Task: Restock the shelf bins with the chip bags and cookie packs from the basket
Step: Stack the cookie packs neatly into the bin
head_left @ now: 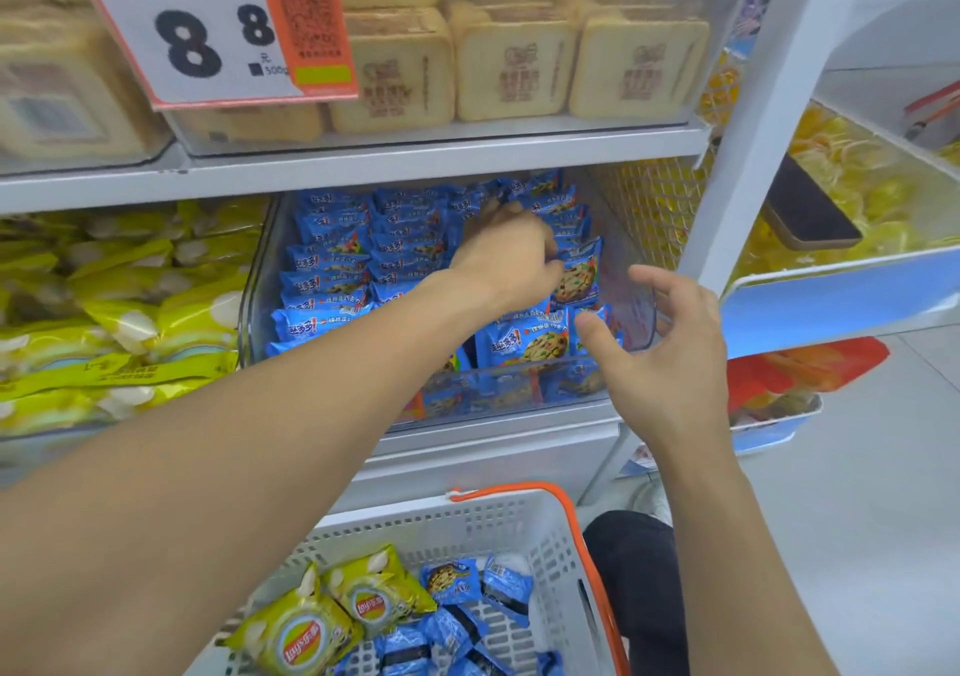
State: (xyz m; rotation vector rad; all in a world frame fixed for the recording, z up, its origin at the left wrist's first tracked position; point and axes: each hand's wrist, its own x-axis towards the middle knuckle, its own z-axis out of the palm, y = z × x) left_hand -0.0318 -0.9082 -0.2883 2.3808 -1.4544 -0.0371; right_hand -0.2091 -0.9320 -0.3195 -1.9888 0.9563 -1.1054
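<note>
Middle shelf: clear bin holding rows of cookie packs; left hand inside it among the packs, right hand at its front right corner. Left of this bin: chip bags piled on the same shelf. Shelf above: boxes in rows, price sign in front of them. Below, in front of the shelving: basket containing chip bags at left and cookie packs at right. Right of the upright post: side bins.
</note>
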